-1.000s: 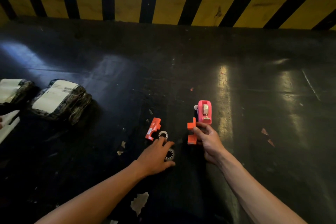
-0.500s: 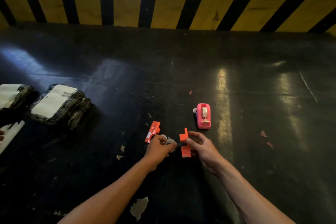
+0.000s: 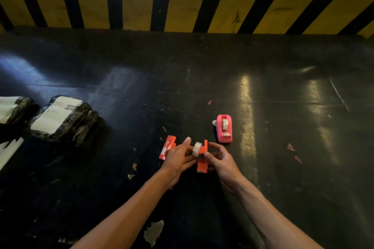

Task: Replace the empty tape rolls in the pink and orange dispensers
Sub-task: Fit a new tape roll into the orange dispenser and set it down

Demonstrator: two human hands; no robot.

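My right hand (image 3: pixel 223 162) grips one half of the orange dispenser (image 3: pixel 202 157), held just above the dark floor. My left hand (image 3: pixel 178 157) presses a whitish tape roll (image 3: pixel 197 148) against that half's left side. The other orange half (image 3: pixel 167 146) lies on the floor just left of my left hand. The pink dispenser (image 3: pixel 224 128) stands on the floor beyond my right hand, with a tape roll sitting in it.
Two wrapped parcels with white labels (image 3: pixel 60 119) (image 3: pixel 12 109) lie on the floor at the left. A yellow-and-black striped kerb (image 3: pixel 182 8) runs across the back. Small scraps of paper (image 3: pixel 153 230) are scattered near my arms.
My left hand picked a tape roll off the floor and brought it up against the orange half. My right hand drew that half back from the pink dispenser and lifted it.
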